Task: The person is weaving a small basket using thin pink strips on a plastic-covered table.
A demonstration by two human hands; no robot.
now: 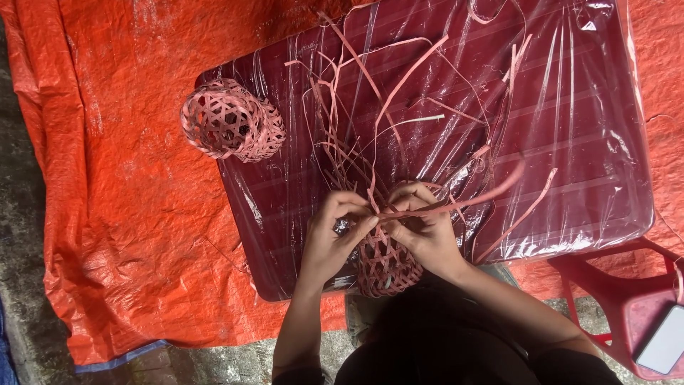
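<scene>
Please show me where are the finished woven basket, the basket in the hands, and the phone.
finished woven basket (231, 120): head view, its open lattice side.
basket in the hands (385, 267): head view, lower woven body.
phone (664, 341): head view, its pale face.

Pink lattice basket (385, 264) — orange tarp (121, 185)

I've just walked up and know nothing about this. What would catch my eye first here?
Probably the bright orange tarpaulin spread over the ground, with a dark red table wrapped in clear plastic on top of it. At the table's near edge, the left hand and right hand work pink strips into a half-woven basket. A finished basket lies at the table's far left corner.
</scene>
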